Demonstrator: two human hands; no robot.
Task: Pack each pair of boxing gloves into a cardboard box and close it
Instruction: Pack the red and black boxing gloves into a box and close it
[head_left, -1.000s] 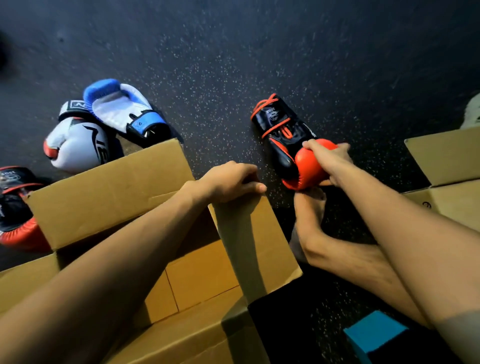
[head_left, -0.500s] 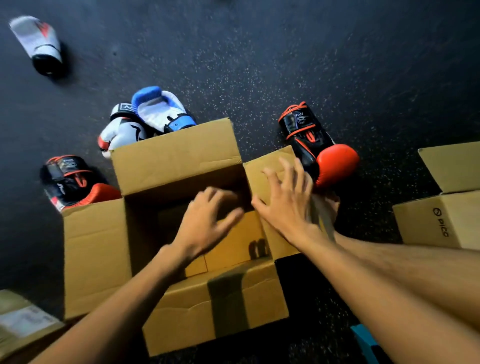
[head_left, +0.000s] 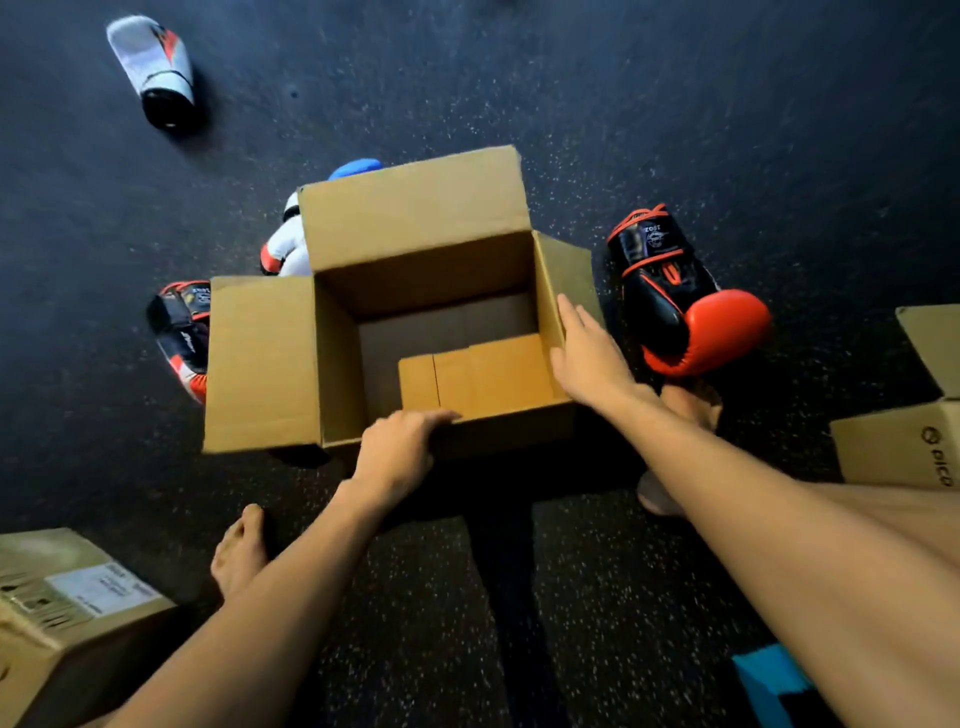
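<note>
Leftmost, the left red-and-black glove (head_left: 179, 332) is seen on the floor, half hidden behind the spread left flap of the open cardboard box (head_left: 260, 364), so its long axis cannot be fully read. The box is stood upright between the two arms with nothing yet packed in it, and white and blue gloves (head_left: 285, 249) are partly screened behind its far flap. The near rim is gripped by the left hand (head_left: 397, 449), fingers curled over the edge. The right hand (head_left: 587, 353) is laid flat against the right wall and flap, fingers straight, nothing pinched. Just beyond that flap, on the floor, the right red-and-black glove (head_left: 680, 306) is found, its long axis set from the cuff at the far side to the red padded end at the near right. The right hand is judged the nearer, so a short reach outward over the flap is called for, while the box is steadied by the left
</note>
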